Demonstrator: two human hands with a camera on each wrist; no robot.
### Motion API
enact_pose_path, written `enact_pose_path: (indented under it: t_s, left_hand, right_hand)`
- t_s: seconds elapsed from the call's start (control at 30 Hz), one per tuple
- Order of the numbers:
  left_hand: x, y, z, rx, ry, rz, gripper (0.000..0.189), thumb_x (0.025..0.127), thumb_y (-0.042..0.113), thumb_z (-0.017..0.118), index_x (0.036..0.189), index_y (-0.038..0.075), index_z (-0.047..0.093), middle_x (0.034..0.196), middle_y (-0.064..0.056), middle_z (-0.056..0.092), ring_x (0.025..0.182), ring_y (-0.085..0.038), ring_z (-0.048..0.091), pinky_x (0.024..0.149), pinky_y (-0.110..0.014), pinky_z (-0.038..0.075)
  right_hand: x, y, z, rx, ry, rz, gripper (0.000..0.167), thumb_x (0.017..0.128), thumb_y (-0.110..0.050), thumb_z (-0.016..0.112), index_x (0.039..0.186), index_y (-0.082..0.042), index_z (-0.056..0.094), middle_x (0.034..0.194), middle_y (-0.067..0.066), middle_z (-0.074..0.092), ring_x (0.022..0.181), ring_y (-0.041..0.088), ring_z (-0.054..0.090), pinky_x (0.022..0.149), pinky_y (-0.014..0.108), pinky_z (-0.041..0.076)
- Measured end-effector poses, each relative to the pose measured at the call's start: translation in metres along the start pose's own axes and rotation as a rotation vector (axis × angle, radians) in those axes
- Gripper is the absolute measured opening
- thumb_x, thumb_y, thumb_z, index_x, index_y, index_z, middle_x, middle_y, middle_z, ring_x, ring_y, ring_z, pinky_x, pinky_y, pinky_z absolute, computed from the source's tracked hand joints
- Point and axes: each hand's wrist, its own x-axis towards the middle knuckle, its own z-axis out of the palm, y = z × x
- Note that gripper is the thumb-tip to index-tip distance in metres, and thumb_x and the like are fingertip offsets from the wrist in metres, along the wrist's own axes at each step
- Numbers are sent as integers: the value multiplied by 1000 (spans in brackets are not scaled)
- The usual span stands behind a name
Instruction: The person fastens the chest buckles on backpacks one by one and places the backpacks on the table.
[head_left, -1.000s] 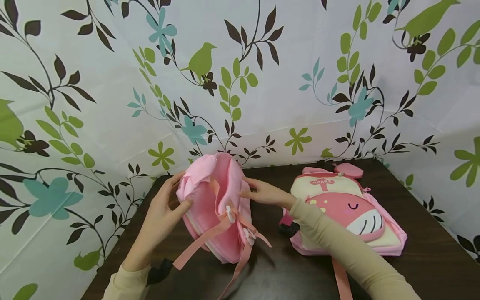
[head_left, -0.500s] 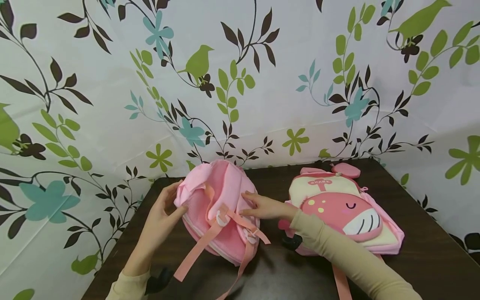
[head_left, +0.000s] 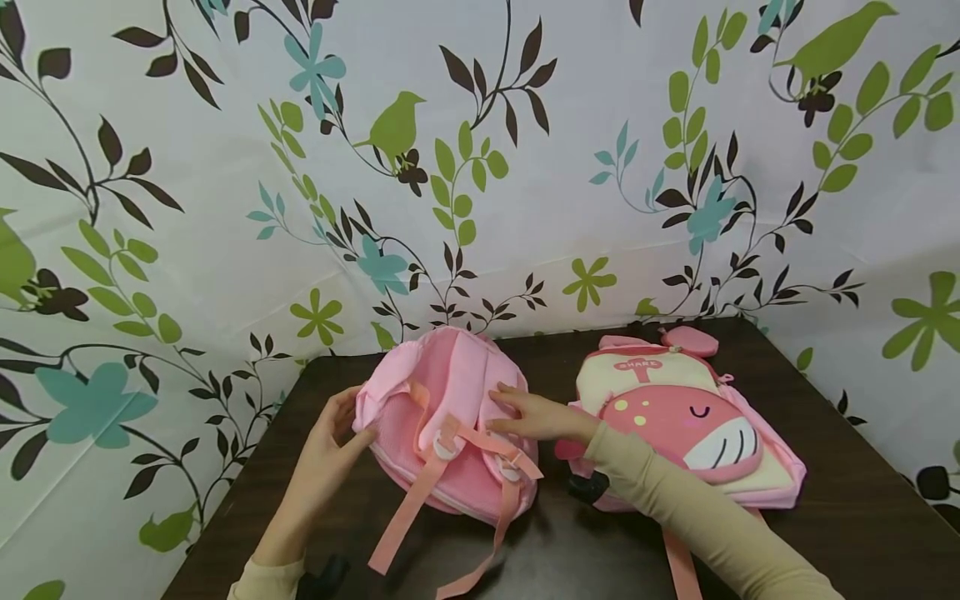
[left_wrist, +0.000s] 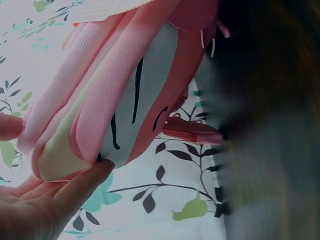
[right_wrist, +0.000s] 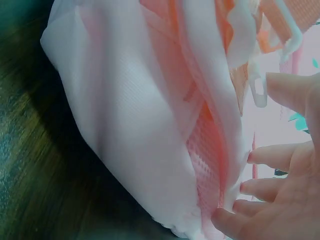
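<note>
A pink backpack is tilted up on the table with its straps and mesh back toward me. My left hand holds its left side, thumb on the near face and fingers behind. In the left wrist view, that hand's fingers lie against the whale-patterned front. My right hand touches a padded shoulder strap on the right side. Its fingers are fairly straight in the right wrist view, with fingertips at the strap's edge. Peach webbing straps with white buckles hang down in front.
A second backpack, cream and pink with a whale face, lies front up at the right, partly behind my right forearm. A small pink pouch sits at its top. Patterned cloth rises behind the dark table.
The pink backpack has tipped back and lowered, turning its back panel and straps more toward me. My left hand stays on its left side; my right hand has moved slightly right and down with it.
</note>
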Motion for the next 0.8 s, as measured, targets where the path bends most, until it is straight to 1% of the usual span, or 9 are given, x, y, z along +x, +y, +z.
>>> enact_pose_path:
  t_s: [0.2,0.27,0.33,0.4,0.47,0.53,0.57,0.7,0.8]
  left_hand:
    - [-3,-12,1,54,-14,-26,59,96,12,70,146,0,42,150,-22,46,139,-38,43,99,-17,39]
    - [-5,-18,2,56,-30,-28,59,95,10,70,146,-1,43,148,-24,48,137,-40,45,98,-19,43]
    - [-8,-27,4,58,-57,-45,58,94,7,70,145,-1,45,146,-26,49,134,-41,48,96,-23,46]
    - [-11,-38,7,43,-93,-80,58,93,5,70,145,-1,46,145,-27,49,133,-42,49,96,-29,49]
    - [-15,-48,9,25,-124,-122,58,93,5,70,145,-2,46,146,-27,48,133,-43,48,99,-36,48]
    - [-18,-57,12,1,-138,-161,59,93,5,70,145,-3,45,147,-28,47,134,-44,47,99,-40,48]
    - [-20,-61,12,-11,-141,-178,59,93,6,70,146,-3,45,147,-28,47,134,-44,47,99,-40,48]
    - [-23,-70,12,-50,-143,-216,61,92,5,70,146,-4,44,145,-28,48,129,-41,51,91,-29,51]
    - [-24,-74,12,-58,-154,-229,60,91,4,70,145,-6,43,140,-27,52,123,-34,55,86,-23,49]
  right_hand:
    - [0,5,0,-9,-7,-1,75,97,-44,64,155,-5,38,164,18,22,150,37,22,117,54,27]
    - [0,7,1,-11,-13,2,73,97,-44,64,154,-5,40,164,17,23,151,36,21,117,54,27]
    - [1,9,3,-25,-31,12,72,97,-45,64,154,-8,41,164,15,25,152,34,19,118,54,25]
    - [2,9,6,-59,-45,11,71,96,-45,64,153,-7,43,163,15,27,152,35,18,118,55,24]
    - [2,9,9,-91,-56,9,72,95,-44,65,152,-6,44,163,17,28,152,37,16,118,56,22]
    - [2,8,11,-122,-54,1,71,95,-43,66,150,-3,46,162,20,28,151,40,16,118,57,21]
    - [2,7,11,-131,-52,-3,71,95,-42,66,150,-2,46,161,21,28,151,41,16,118,57,21]
    - [3,6,12,-159,-42,-17,69,95,-41,66,149,-1,47,161,22,28,151,42,17,118,57,20]
    - [5,7,13,-173,-35,-27,69,95,-41,66,148,-1,48,161,23,29,150,43,18,118,58,21]
